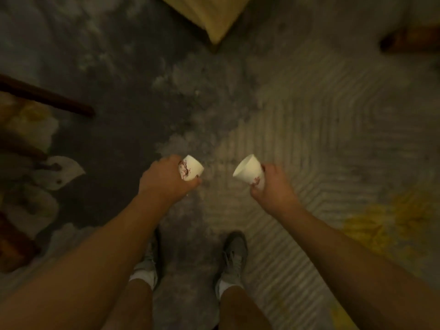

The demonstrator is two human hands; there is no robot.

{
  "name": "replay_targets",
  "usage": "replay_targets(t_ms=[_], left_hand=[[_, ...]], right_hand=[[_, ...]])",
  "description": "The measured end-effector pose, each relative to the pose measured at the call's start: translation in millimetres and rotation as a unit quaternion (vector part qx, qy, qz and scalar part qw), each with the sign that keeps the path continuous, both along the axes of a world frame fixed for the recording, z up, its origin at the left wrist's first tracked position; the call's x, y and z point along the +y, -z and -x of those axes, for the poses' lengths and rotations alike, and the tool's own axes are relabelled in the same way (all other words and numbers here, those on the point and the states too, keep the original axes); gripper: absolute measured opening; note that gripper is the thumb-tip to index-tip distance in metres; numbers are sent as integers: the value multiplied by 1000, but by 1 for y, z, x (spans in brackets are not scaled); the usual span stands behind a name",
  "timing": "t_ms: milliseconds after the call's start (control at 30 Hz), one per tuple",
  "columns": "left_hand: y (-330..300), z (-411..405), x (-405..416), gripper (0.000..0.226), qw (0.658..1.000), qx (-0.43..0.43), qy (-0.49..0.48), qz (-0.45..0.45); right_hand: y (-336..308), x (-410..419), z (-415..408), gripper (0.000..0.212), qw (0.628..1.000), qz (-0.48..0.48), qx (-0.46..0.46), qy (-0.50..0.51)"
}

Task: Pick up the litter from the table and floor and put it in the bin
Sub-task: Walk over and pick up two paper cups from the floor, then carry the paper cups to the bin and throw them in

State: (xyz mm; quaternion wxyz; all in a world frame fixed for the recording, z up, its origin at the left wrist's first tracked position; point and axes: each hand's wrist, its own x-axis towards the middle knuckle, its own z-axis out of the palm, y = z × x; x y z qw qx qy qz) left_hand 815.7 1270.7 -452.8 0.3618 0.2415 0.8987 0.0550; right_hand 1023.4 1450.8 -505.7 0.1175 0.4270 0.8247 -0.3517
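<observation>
Matt paper cups in my bare hands, over a soft patterned rug.

The cup in my left hand [166,179], the left paper cup [191,168], looks like smooth, matt white paper with a dark red print; the right paper cup [248,169], held in my right hand [273,184], has the same dull finish and a plain pale inside. Under me the rug [297,129] looks like woven cloth, ribbed in ridges at right and cloudier, fuzzier at centre. My shoes [234,256] seem grey fabric, matt, above white cloth socks [142,278]. At upper centre a cushion [214,15] looks like yellowish cloth. At left, a dark bar [47,96] appears to be wood, faintly sheened.
</observation>
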Motion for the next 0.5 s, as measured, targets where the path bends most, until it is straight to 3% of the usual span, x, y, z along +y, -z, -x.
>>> replay_targets(t_ms=[267, 500], left_hand=[[-268, 23, -106, 81, 981, 140, -131, 2], [-414, -3, -268, 74, 925, 251, -282, -44]], right_hand=[[-280, -55, 87, 66, 961, -101, 116, -230], [-417, -202, 128, 77, 912, -112, 169, -357]])
